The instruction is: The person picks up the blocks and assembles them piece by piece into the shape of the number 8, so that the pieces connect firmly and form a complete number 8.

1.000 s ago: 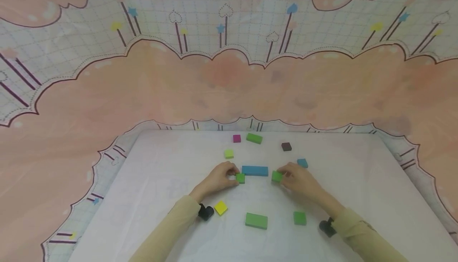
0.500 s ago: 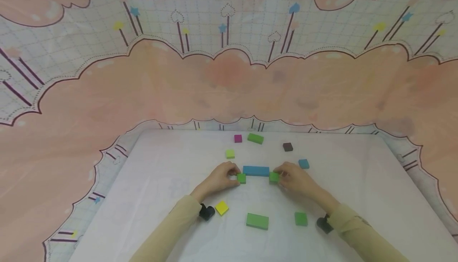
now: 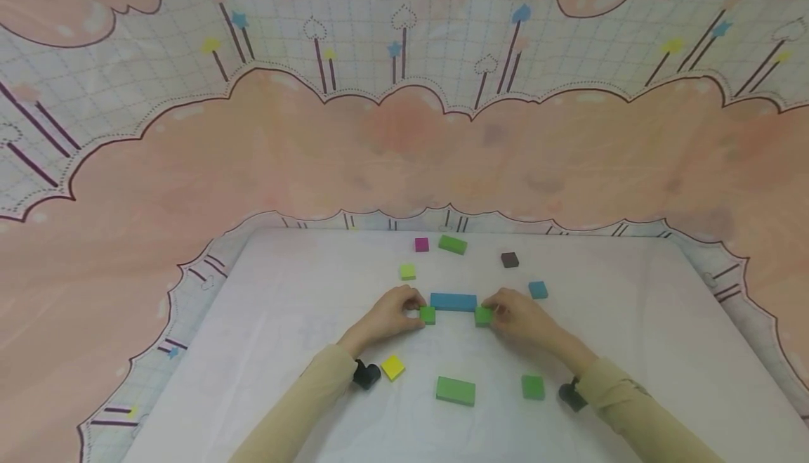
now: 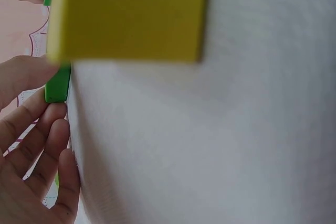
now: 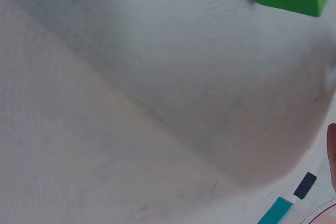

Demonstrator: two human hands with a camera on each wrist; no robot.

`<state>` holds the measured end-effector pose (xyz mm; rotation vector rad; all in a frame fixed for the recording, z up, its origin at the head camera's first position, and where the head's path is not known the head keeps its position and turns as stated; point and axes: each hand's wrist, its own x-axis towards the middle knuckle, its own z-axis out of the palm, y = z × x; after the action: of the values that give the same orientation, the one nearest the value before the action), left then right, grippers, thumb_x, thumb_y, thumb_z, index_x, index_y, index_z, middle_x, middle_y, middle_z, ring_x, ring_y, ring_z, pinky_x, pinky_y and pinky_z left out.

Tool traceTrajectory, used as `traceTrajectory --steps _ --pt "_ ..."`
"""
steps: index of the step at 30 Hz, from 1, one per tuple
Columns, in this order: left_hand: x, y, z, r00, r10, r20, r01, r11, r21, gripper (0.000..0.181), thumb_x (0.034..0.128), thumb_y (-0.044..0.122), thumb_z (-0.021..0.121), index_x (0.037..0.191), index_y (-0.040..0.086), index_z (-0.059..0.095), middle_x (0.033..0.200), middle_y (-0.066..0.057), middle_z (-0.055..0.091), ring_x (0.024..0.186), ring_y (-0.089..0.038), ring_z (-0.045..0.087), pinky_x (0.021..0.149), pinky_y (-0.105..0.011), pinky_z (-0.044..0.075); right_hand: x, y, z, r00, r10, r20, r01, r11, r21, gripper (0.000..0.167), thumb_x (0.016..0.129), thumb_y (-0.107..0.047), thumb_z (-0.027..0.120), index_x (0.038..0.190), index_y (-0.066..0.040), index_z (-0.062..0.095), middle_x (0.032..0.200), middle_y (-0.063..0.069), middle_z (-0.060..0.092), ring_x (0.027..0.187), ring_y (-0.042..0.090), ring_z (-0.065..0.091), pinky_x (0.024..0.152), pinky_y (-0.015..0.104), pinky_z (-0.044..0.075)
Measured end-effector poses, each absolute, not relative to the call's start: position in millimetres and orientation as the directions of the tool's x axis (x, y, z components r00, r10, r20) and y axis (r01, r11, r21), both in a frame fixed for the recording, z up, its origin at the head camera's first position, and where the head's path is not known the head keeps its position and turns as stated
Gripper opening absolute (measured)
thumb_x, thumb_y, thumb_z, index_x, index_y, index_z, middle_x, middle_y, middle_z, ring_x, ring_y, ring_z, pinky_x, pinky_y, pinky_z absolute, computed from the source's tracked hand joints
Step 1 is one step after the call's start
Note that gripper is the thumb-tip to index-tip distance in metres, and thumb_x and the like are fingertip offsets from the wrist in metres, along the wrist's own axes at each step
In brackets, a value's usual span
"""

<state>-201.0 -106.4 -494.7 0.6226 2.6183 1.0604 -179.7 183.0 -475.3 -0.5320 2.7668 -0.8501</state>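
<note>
In the head view, a long blue block (image 3: pixel 453 302) lies on the white tabletop. My left hand (image 3: pixel 397 310) pinches a small green block (image 3: pixel 428 316) at the blue block's near left corner. The left wrist view shows this green block (image 4: pixel 58 85) between thumb and fingers. At the near right corner, my right hand (image 3: pixel 523 317) holds another small green block (image 3: pixel 483 317) by its right side. Only a fingertip (image 5: pixel 332 153) of that hand appears in the right wrist view; its green block is out of that view.
Nearer me lie a yellow block (image 3: pixel 393 367), a green rectangular block (image 3: pixel 455 390) and a green square block (image 3: pixel 533 387). Farther back are magenta (image 3: pixel 421 244), green (image 3: pixel 452 244), lime (image 3: pixel 407 272), dark brown (image 3: pixel 509 260) and blue (image 3: pixel 538 290) blocks. A patterned cloth hangs behind.
My right hand has moved its green block left, from a gap away up to the blue block's right end. The left hand and its green block have hardly moved.
</note>
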Motion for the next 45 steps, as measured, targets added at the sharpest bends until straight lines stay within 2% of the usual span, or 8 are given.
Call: traceTrajectory --steps 15,33,45 --pt "-201.2 -106.9 -496.2 -0.88 0.467 -0.082 0.278 0.648 0.709 0.026 0.0833 0.019 0.074 0.107 0.016 0.064 0.105 0.002 0.063 0.099 -0.013 0.055 0.093 -0.033 0.049 -181.1 182.4 -482.3 -0.906 -0.418 -0.066 -0.318 0.776 -0.545 0.034 0.084 -0.008 0.067 0.118 -0.01 0.063 0.105 0.001 0.063 0.099 0.018 0.058 0.09 0.04 0.052" --pt "-197.0 -111.7 -492.9 -0.879 0.468 -0.091 0.264 0.637 0.724 0.032 0.0835 0.02 0.073 0.113 0.014 0.063 0.11 0.0 0.064 0.104 -0.016 0.057 0.096 -0.037 0.048 -180.3 181.0 -483.7 -0.914 -0.399 -0.079 -0.296 0.786 -0.543 0.036 0.083 -0.01 0.068 0.118 -0.01 0.064 0.106 0.002 0.064 0.103 0.02 0.059 0.093 0.042 0.051" --pt "-180.6 -127.3 -492.7 -0.906 0.414 -0.083 0.229 0.646 0.728 0.03 0.0862 0.02 0.071 0.115 0.014 0.063 0.111 0.001 0.065 0.103 -0.015 0.059 0.095 -0.036 0.05 -181.6 180.8 -484.3 -0.919 -0.38 -0.101 -0.265 0.789 -0.555 0.036 0.084 -0.011 0.068 0.12 -0.013 0.063 0.106 0.0 0.063 0.104 0.019 0.059 0.095 0.042 0.051"
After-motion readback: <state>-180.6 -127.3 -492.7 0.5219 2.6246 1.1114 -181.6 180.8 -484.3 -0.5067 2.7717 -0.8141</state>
